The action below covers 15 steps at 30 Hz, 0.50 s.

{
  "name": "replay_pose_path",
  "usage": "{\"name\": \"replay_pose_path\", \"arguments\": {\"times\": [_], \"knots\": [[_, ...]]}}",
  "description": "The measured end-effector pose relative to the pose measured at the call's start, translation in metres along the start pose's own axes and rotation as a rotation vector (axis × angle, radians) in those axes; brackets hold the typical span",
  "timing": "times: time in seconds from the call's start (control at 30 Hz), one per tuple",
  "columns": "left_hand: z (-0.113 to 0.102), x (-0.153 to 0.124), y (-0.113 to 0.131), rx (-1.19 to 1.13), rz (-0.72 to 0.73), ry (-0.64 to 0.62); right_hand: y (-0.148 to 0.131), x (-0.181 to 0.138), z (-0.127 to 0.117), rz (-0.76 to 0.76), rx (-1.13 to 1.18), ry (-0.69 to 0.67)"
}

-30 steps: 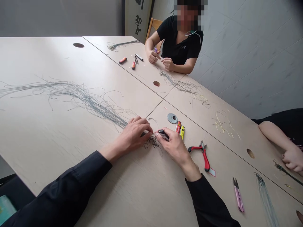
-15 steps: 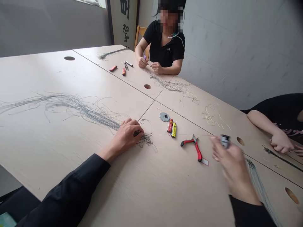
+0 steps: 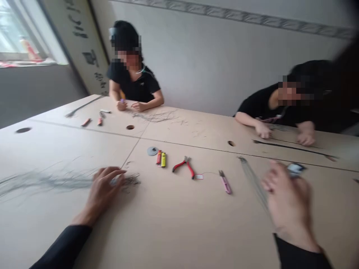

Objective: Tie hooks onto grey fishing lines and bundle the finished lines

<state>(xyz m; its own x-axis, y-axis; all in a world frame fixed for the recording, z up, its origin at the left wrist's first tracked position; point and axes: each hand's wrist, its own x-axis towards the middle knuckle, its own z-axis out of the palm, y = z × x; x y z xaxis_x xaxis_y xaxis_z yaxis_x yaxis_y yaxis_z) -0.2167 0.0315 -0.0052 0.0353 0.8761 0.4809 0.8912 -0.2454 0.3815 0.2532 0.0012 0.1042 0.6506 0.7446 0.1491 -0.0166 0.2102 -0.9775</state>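
Observation:
Fingers curved, my left hand [image 3: 108, 188] lies over a loose bundle of thin grey-green cords [image 3: 61, 181], near its dark tangled end [image 3: 133, 181]. My right hand [image 3: 288, 213], raised over the table's right side, is closed on a small dark-and-silver object [image 3: 295, 170]; blur hides what kind it is. Another bundle of pale cords [image 3: 254, 177] lies just left of that hand. Between my hands are red-handled pliers [image 3: 185, 166], pink thread snips [image 3: 225, 184], a red lighter [image 3: 159, 158], a yellow lighter [image 3: 163, 160] and a grey disc [image 3: 152, 151].
Two people in black sit across the table [image 3: 174, 228], one [image 3: 134, 82] at the far left, the other [image 3: 269, 104] at the right with hands at a dark cord [image 3: 294, 146]. Round holes [image 3: 130, 127] pierce the tabletop. A small white card [image 3: 199, 176] touches the pliers.
The view has swung right and up, bringing the second person and the pink snips into sight. My right hand has moved right with its small object; my left stays at the cords.

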Motion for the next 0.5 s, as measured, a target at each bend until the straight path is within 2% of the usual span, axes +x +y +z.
{"name": "replay_pose_path", "arguments": {"times": [0.07, 0.13, 0.23, 0.3, 0.4, 0.5], "knots": [[-0.001, 0.004, 0.001, 0.07, 0.001, 0.116, 0.004, -0.016, 0.021, 0.069, 0.057, -0.03], [-0.001, 0.007, 0.014, 0.139, -0.032, 0.223, 0.012, -0.027, 0.032, 0.143, 0.078, -0.099], [0.002, 0.006, 0.061, 0.105, -0.056, 0.334, 0.03, -0.039, 0.034, 0.251, 0.071, -0.234], [0.013, 0.001, 0.105, -0.058, 0.04, 0.328, 0.045, -0.046, 0.033, 0.331, 0.056, -0.305], [0.042, -0.005, 0.167, -0.251, 0.143, 0.195, 0.069, -0.055, 0.035, 0.433, 0.025, -0.363], [0.073, -0.008, 0.206, -0.401, 0.165, 0.128, 0.088, -0.061, 0.041, 0.475, -0.008, -0.397]]}}
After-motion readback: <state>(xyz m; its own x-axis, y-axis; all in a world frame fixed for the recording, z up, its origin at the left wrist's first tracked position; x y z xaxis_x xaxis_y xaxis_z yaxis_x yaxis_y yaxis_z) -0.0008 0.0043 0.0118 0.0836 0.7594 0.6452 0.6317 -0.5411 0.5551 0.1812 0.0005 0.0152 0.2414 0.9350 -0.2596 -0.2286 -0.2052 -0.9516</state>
